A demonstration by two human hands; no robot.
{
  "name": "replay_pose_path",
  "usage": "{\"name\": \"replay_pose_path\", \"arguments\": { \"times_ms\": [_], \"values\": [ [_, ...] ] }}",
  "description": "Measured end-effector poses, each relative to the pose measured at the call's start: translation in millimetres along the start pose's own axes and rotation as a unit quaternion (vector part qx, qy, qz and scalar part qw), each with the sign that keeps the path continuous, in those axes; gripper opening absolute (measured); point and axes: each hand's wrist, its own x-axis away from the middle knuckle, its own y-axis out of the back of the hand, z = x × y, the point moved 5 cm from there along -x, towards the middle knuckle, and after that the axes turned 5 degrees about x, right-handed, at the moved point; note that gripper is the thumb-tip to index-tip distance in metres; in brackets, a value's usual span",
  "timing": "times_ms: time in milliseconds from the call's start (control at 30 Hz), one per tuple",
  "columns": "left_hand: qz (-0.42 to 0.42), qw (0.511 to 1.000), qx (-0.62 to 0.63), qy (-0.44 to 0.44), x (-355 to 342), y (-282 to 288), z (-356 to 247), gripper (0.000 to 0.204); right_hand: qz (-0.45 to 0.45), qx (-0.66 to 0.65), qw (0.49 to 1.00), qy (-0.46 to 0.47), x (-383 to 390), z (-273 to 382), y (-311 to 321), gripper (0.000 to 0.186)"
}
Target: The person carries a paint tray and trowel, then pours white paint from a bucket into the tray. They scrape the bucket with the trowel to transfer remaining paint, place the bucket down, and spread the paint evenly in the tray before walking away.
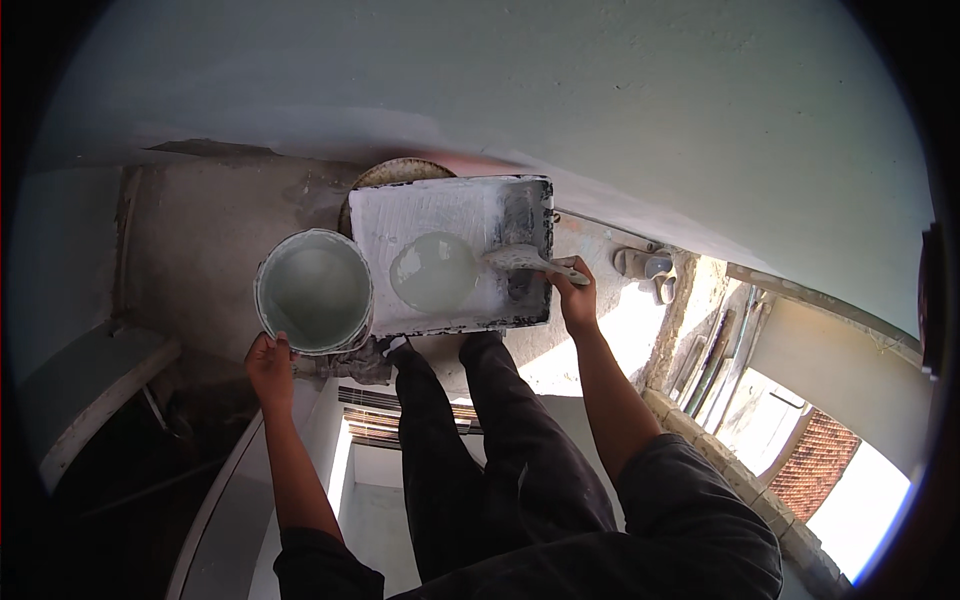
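My left hand [270,368] is closed on the near rim of a round bucket [259,300] of pale grey-green paint. To the right of the bucket lies a wide paint tray [400,210], whitish inside with dark, crusted edges. A smooth puddle of paint [445,270] sits in the tray's middle. My right hand [575,298], at the tray's right edge, grips the handle of a paint-coated large spoon [515,257]. The spoon's head is over the tray, right of the puddle; whether it touches the tray, I cannot tell.
A round, stained rim [405,170] shows behind the tray. The pale green wall [500,80] rises just beyond. Sandals [650,268] lie on the floor at right, near long strips [715,355] by a sunlit opening. A ledge [105,385] juts out at left.
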Motion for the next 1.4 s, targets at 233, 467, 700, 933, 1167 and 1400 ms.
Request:
{"name": "replay_pose_path", "arguments": {
  "times_ms": [233,467,700,933,1167,1400],
  "values": [
    [-0.001,0.999,-0.051,0.017,-15.4,-1.8,-2.1,0.033,-0.008,0.01,1.0,0.006,0.3,0.6,-1.9,0.01],
    [0.044,0.997,-0.07,-0.002,-40.5,15.4,13.5,0.035,-0.004,-0.002,1.0,0.002,-1.1,-1.2,-0.7,0.008],
    [-0.043,0.998,-0.007,0.041,-32.8,29.6,41.0,0.028,-0.003,0.003,1.0,0.014,-3.0,-6.1,-1.6,0.007],
    [-0.164,0.974,0.126,0.09,-11.0,59.6,95.8,0.018,0.029,0.055,0.998,0.012,-2.5,4.0,-2.1,0.011],
    [-0.242,0.96,0.101,0.102,-14.4,98.2,145.4,0.033,0.035,0.157,0.985,0.064,10.5,33.1,-21.1,0.014],
    [-0.263,0.955,0.057,0.125,-48.5,117.1,221.4,0.036,0.066,0.297,0.945,0.121,-3.6,56.1,-76.5,0.015]
  ]
}}
